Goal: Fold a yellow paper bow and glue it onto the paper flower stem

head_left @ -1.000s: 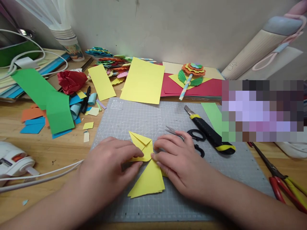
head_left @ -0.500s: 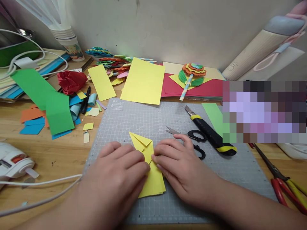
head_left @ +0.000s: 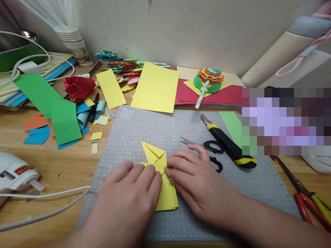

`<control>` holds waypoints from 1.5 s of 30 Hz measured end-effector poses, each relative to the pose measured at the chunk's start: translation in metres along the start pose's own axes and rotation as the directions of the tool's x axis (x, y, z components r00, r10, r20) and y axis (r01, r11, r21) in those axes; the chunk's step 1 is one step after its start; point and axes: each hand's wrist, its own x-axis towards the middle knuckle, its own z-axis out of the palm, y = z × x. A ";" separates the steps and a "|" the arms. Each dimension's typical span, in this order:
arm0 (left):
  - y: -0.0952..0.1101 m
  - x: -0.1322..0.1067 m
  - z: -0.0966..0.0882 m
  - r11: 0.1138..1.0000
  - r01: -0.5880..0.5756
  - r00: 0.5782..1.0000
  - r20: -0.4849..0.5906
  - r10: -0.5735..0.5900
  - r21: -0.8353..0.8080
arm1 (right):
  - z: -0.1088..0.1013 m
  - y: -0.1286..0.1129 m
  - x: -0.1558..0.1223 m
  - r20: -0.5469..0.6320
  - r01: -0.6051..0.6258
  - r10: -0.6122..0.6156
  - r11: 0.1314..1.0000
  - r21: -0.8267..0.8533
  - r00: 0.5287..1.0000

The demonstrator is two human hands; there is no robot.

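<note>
The yellow folded paper (head_left: 155, 155) lies near the front of the grey cutting mat (head_left: 155, 124), btw both hands. The L hand (head_left: 131, 198) is now further right than 1 sec ago. It lies flat on the lower left part of the paper & hides it. Its fingers (head_left: 144, 174) are straight and close together, pushing down, not pinching anything. The R hand (head_left: 193, 186) is approx in the same spot as before. Its fingers (head_left: 176, 167) are close together and a bit bent, w/ the tips on the right side of the paper at its middle. One outer finger lies just beside the scissors (head_left: 213, 153).

The paper looks diff too. 1 sec ago a wide flap spreads out to the lower left. Now only a thin part shows below the hands, & a small pointy top pokes out above the fingers. So the wide flap seems folded in, and the hands look like they press that fold flat. This fold looks nearly done, but the crease is hidden under the L hand.

Nothing else moves. The knife (head_left: 229, 144) lies just right of the scissors. The big yellow sheet (head_left: 156, 88) lies at the back edge of the mat. The green strip (head_left: 51, 103) and the glue gun (head_left: 15, 172) lie on the counter (head_left: 64, 162) to the left.
</note>
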 end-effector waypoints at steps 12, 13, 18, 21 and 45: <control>-0.011 0.031 -0.007 0.988 0.144 0.978 0.162 -0.135 -0.047 | -0.004 0.003 0.001 -0.028 -0.046 0.047 0.997 0.062 0.998; -0.013 0.033 -0.008 0.983 0.169 0.971 0.181 -0.154 -0.071 | -0.005 0.003 0.001 -0.055 -0.062 0.066 0.996 0.068 0.996; -0.020 0.042 -0.011 0.943 0.276 0.941 0.255 -0.225 -0.187 | -0.007 0.004 0.001 -0.155 -0.086 0.093 0.995 0.050 0.984; -0.022 0.048 -0.015 0.912 0.354 0.898 0.347 -0.270 -0.207 | -0.007 0.005 0.001 -0.140 -0.057 0.061 0.998 0.031 0.988; -0.035 0.047 -0.022 0.858 0.447 0.855 0.403 -0.327 -0.252 | 0.004 -0.004 -0.007 -0.002 0.033 -0.035 0.968 -0.250 0.999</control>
